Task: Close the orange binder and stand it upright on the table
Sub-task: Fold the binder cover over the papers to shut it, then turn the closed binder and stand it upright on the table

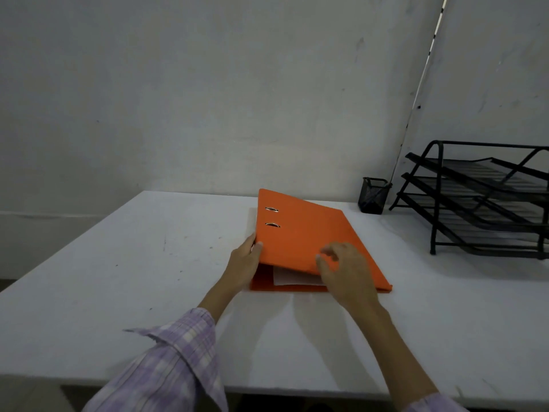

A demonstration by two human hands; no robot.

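Head view, looking down on a white table [118, 278] against a pale wall. Near the table's middle, slightly toward the far edge: an orange binder [300, 236], lying flat on its back cover, top cover nearly shut but raised at the left, spine side, sloping down to the right. Two metal slots showing in the cover near its far left corner. White paper [292, 278] visible in the gap at the near edge, between the covers.

Left hand [245, 263] at the binder's near left corner, thumb on top of the cover, fingers wrapped around the edge beneath it: grasping the cover there. Lilac checked sleeve [166, 361] on the left forearm, cuff loose. Right hand [346, 272] over the near edge of the cover, right of the left hand, fingers curled and spread, fingertips slightly blurred; pressing down on the cover or hovering just above it, impossible to tell, with nothing clasped.

On the far right of the table: a black wire tray rack [475, 200] with three tiers. Just left of it, near the wall: a small black mesh pen cup [372, 196]. Both well apart from the binder.
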